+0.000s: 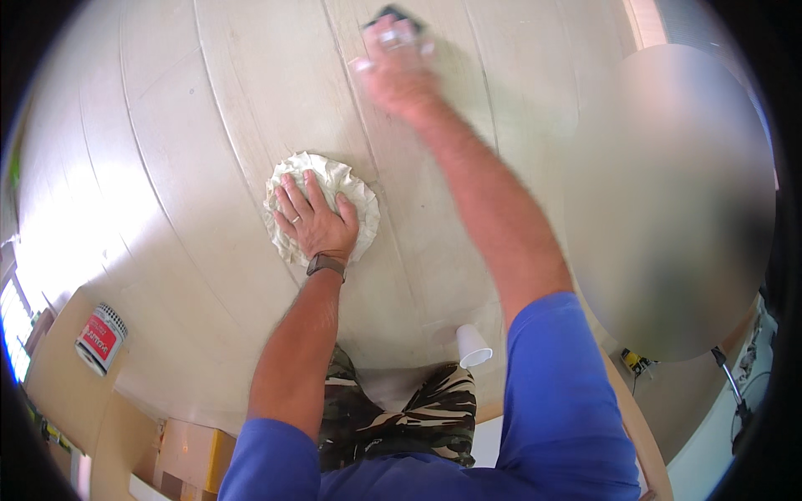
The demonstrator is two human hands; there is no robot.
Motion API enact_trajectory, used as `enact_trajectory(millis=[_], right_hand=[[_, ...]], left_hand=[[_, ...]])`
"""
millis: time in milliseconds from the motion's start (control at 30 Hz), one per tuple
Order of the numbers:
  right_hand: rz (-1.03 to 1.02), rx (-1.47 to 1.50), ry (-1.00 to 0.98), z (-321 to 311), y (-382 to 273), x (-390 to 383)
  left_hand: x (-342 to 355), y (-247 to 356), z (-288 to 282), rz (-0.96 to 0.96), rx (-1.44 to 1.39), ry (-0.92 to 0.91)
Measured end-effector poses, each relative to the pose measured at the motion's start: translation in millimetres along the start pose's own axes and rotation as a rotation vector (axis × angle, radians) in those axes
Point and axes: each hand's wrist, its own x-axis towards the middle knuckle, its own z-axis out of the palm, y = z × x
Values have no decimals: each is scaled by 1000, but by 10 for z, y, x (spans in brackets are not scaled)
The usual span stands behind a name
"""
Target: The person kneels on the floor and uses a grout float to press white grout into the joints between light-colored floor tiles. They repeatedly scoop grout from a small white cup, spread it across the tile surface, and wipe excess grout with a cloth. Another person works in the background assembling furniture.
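Closest to the lens, blue sleeves (558, 376). At the fingertips of the left hand (313, 219), a round, crumpled cream cloth (364, 200), with fingers spread apart and palm flat upon it; at the wrist, a dark watch (326, 265). Higher up, at full reach, the right hand (399, 71), badly blurred, with a dark object (405, 14) under or in its fingers; cannot tell whether clamped on it or merely pressed over it. Beneath both, a pale surface (418, 275) crossed by long seams and faint marks. Judging by both hands at the surface, probably under way rather than finished; cannot tell which stretches count as done and which as left, for lack of any clear border. Farther out, by the near edge, a white cup (473, 344), apparently tipped on its side; off left, a red-labelled can (101, 338) and, lower, a brown carton (187, 455).
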Motion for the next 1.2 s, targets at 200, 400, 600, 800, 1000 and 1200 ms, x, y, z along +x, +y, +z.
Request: enact_trajectory(millis=[200, 400, 600, 800, 1000, 1200], right_hand=[[515, -31, -79, -631, 2123, -9], [81, -130, -70, -356, 1750, -209], [11, -227, -1, -65, 783, -606], [-70, -55, -111, -286, 321, -1139], [96, -30, -124, -348, 282, -1056], [161, -44, -116, -327, 284, -818]], left_hand=[[0, 16, -15, 3, 5, -23], [-28, -31, -16, 13, 13, -23], [-7, -28, -4, 5, 1, -13], [-15, 31, -27, 30, 1, 3], [-17, 6, 0, 7, 29, 5], [-19, 4, 7, 16, 20, -3]])
